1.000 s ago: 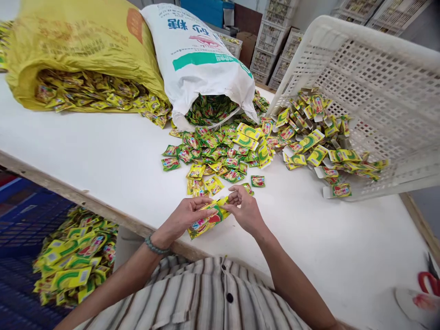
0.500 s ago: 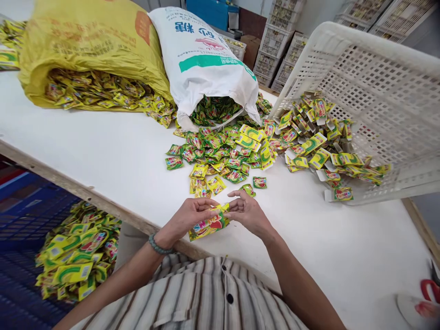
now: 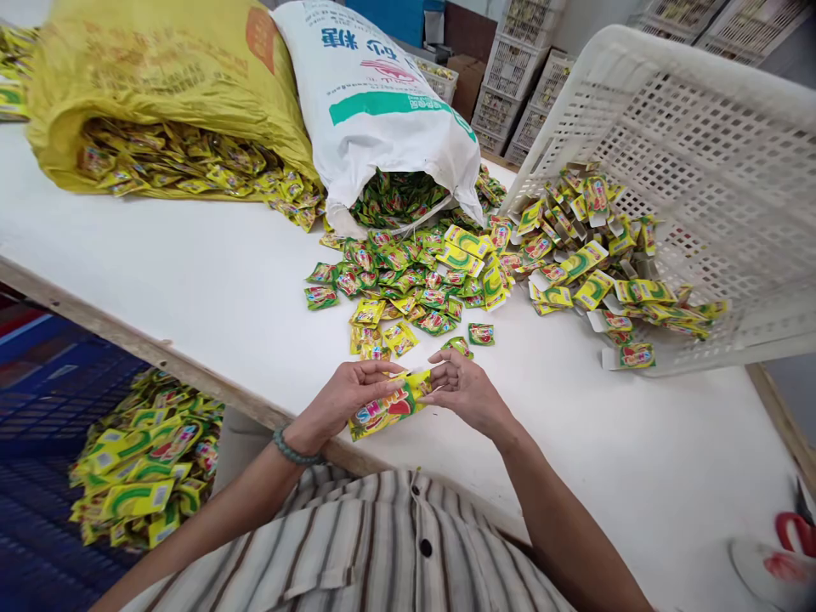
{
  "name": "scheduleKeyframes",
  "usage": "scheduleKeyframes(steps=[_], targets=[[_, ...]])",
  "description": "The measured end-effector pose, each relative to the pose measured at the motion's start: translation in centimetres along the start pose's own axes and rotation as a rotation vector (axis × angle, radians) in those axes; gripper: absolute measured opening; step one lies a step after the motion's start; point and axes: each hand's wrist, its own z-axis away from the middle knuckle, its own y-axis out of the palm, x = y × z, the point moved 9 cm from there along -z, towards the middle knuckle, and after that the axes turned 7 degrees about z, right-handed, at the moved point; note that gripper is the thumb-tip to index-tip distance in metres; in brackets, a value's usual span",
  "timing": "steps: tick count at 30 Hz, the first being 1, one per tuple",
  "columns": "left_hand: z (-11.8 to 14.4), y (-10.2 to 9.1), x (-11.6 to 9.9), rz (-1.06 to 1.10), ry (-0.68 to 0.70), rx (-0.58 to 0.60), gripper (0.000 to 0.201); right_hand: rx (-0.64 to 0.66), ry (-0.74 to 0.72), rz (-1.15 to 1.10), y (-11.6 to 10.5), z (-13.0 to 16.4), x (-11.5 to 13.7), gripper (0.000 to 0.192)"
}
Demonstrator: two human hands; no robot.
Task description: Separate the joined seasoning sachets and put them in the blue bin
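Note:
My left hand [image 3: 355, 391] grips a small yellow-and-green candy box [image 3: 386, 410] with printed letters and a red fruit picture, its thumb lying across the front. At the box's right end, the thumb and bent fingers of my right hand [image 3: 464, 389] close on the end edge. The box is tilted above the table's front edge. Just beyond my hands lies a pile of small green candy packets [image 3: 408, 272], with a few yellow packets [image 3: 368, 313] at its near side. Several flat-looking candy boxes [image 3: 583, 259] with white flaps spill from a white plastic basket [image 3: 714, 170] on the right.
A yellow sack [image 3: 159, 76] and a white sack [image 3: 382, 110], both full of packets, lie open at the back. Below the wooden table edge [image 3: 146, 336], a blue crate [image 3: 38, 476] holds many candy boxes. Red-handled scissors [image 3: 794, 531] lie far right.
My right fingers have shifted slightly at the end of the box and curl in more. My left hand keeps its hold. The whole view has moved a little.

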Motion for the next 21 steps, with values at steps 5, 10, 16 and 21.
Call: scheduleKeyframes(steps=[5, 10, 16, 21], targets=[[0.1, -0.1, -0.3, 0.007, -0.005, 0.005, 0.041, -0.011, 0.060, -0.068, -0.4, 0.1, -0.2, 0.054], [0.2, 0.2, -0.2, 0.021, -0.020, 0.015, 0.043, 0.011, 0.073, -0.052, -0.1, 0.0, -0.4, 0.049], [-0.2, 0.7, 0.1, -0.018, 0.031, 0.040, 0.044, -0.056, -0.039, 0.190, 0.7, 0.2, 0.2, 0.032], [-0.4, 1.0, -0.8, -0.060, 0.117, 0.011, 0.047, -0.002, -0.014, 0.055, 1.4, 0.6, 1.1, 0.041]])
